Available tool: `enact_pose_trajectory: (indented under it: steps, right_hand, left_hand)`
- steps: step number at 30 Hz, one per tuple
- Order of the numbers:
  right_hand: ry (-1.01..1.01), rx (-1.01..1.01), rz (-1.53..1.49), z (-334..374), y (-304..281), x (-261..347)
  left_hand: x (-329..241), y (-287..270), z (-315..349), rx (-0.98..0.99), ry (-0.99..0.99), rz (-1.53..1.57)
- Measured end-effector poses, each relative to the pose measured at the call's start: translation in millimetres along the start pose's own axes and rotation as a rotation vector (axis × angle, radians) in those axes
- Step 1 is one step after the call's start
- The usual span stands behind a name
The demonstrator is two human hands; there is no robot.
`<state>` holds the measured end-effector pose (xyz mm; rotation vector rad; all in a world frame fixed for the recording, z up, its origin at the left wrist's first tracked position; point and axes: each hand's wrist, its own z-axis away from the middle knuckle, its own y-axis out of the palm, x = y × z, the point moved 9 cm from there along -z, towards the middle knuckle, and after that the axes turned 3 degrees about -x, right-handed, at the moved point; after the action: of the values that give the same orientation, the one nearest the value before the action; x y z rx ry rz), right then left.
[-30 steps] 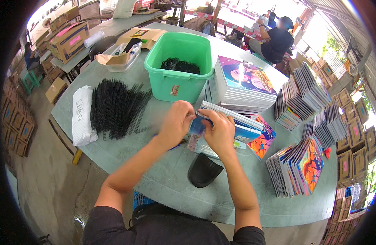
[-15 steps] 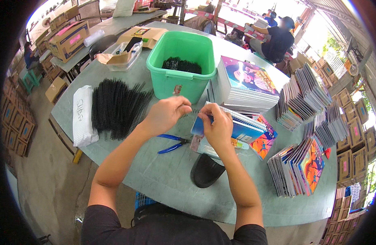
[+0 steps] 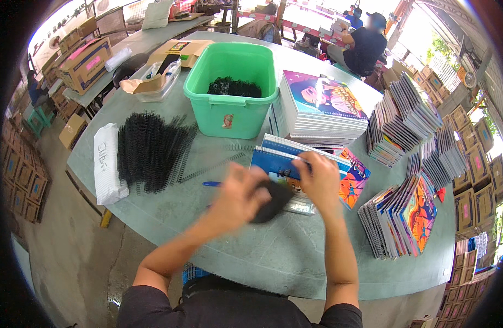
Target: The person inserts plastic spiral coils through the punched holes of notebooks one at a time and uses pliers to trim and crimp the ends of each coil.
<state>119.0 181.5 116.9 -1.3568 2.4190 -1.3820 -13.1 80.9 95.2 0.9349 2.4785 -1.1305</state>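
My left hand (image 3: pixel 238 199), smeared by motion, has its fingers closed on a black rounded piece (image 3: pixel 274 201), raised in front of the notebooks. With bent fingers, my right hand (image 3: pixel 321 177) grips the upper edge of a blue notebook (image 3: pixel 273 164) that leans on a small pile. A thin black spiral coil (image 3: pixel 238 147) sticks out leftward from the notebook's edge. Just left of it, a loose coil (image 3: pixel 213 167) lies slantwise on the table. Behind my left hand a blue plier handle (image 3: pixel 211 184) peeks out; the rest of the pliers is mostly hidden.
Left of my hands is a heap of black coils (image 3: pixel 153 153) beside a white package (image 3: pixel 109 164). A green bin (image 3: pixel 229 117) holding more coils stands beyond. Stacked notebooks (image 3: pixel 322 117) and bound notebooks (image 3: pixel 399 218) fill the right side. A person (image 3: pixel 366 49) sits farther back.
My left hand has left the coil and come down and nearer, lifting the black piece off the table. My right hand has shifted right and down along the notebook's edge.
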Motion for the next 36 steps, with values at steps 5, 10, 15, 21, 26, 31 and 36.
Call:
enact_pose_trajectory:
  steps: [5, 10, 15, 21, 26, 31, 36]
  right_hand:
    - [-0.006, -0.024, 0.031, 2.0, -9.6, 2.2]
    - [0.006, -0.050, -0.090, 3.0, -6.2, 7.2]
    - [-0.021, -0.043, -0.074, -2.6, -0.6, 12.9]
    - [-0.084, -0.091, -0.052, 4.2, -4.2, 18.1]
    - [-0.024, -0.001, 0.099, 15.2, -18.5, 8.6]
    - [0.324, 0.098, -0.401, 30.8, -26.3, -65.8]
    - [0.569, -0.181, -1.165, 63.9, 0.8, -96.9]
  left_hand:
    - [32.4, -25.7, -28.4, 0.052, -0.055, -0.102]
    - [13.6, -70.0, -30.0, -0.181, -0.009, -0.088]
    - [30.2, -33.5, -22.0, 0.070, -0.120, -0.028]
    - [25.6, 13.9, -10.7, 0.319, 0.056, 0.006]
    - [16.4, -32.2, -42.9, -0.082, -0.223, 0.098]
    - [9.9, 7.5, -41.7, 0.251, -0.117, 0.054]
    - [5.1, 30.2, -44.4, 0.309, -0.097, 0.035]
